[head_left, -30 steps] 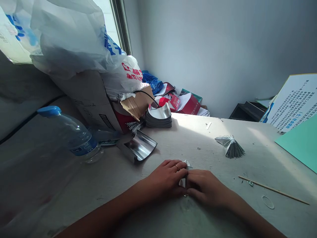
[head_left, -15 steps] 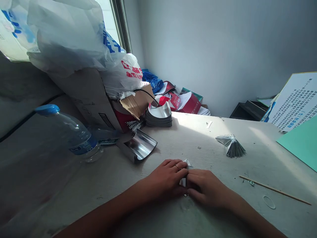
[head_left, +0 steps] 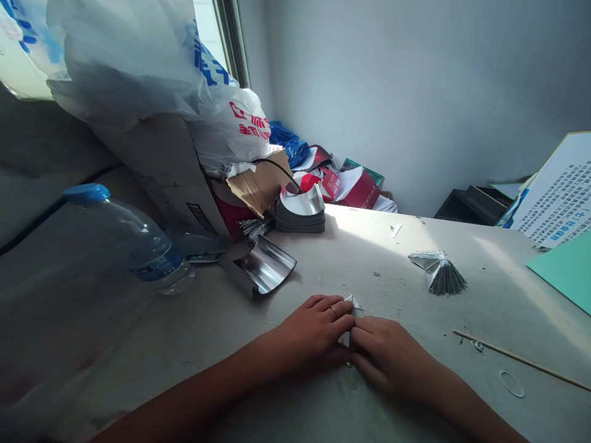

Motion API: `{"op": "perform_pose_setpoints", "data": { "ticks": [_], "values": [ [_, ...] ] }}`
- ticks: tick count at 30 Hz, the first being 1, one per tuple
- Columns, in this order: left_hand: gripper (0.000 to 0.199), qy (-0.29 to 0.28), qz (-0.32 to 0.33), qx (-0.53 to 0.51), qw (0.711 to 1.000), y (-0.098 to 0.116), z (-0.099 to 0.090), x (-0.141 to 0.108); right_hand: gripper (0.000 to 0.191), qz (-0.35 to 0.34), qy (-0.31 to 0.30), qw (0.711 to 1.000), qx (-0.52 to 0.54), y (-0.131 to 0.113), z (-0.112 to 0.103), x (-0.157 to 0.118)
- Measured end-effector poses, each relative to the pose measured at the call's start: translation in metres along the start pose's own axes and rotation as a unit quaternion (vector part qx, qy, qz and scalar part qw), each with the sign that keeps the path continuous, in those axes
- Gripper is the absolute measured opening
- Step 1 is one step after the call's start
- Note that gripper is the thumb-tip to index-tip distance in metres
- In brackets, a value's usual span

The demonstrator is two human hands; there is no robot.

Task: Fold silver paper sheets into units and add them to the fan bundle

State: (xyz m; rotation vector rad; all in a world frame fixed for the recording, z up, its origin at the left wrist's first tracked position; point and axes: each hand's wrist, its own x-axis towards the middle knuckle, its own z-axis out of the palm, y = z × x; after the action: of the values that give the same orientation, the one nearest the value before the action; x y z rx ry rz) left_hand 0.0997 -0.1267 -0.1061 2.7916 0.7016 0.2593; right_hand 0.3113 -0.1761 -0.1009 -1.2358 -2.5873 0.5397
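A small folded piece of white and silvery paper [head_left: 355,303] lies on the tabletop between my hands, largely covered by them. My left hand [head_left: 316,329], with a ring on one finger, presses on its left side with the fingers close together. My right hand [head_left: 390,351] has its fingers curled and pinches the paper's right edge. Its pointed far end shows beyond the fingertips. To the right stands a fanned bundle of folded silvery pieces [head_left: 444,274]. Beyond my left hand rest a curved silvery sheet [head_left: 268,266] and a stack of curved silvery sheets [head_left: 300,220].
A thin wooden stick [head_left: 526,358] and a rubber band [head_left: 511,384] lie at the right. On the left are a water bottle [head_left: 154,261] and a cardboard box [head_left: 161,178] under plastic bags [head_left: 129,61]. A green sheet [head_left: 566,264] reaches the right edge.
The camera view has turned slightly, so things on the table sit a little further right. Both hands stay on the folded paper, with barely any finger movement visible.
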Motion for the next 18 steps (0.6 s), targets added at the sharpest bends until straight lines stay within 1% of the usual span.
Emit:
{"op": "perform_pose_setpoints", "data": {
  "ticks": [10,18],
  "values": [
    [0.038,-0.001,-0.006,-0.018,1.0,0.0037,-0.0046,-0.0003,0.009,-0.011,-0.006,1.0,-0.011,0.0003,0.0009,-0.0015],
    [0.039,-0.007,0.001,-0.02,1.0,0.003,-0.007,-0.001,0.008,-0.007,-0.009,1.0,-0.007,-0.0002,0.0015,-0.002]
  ]
}}
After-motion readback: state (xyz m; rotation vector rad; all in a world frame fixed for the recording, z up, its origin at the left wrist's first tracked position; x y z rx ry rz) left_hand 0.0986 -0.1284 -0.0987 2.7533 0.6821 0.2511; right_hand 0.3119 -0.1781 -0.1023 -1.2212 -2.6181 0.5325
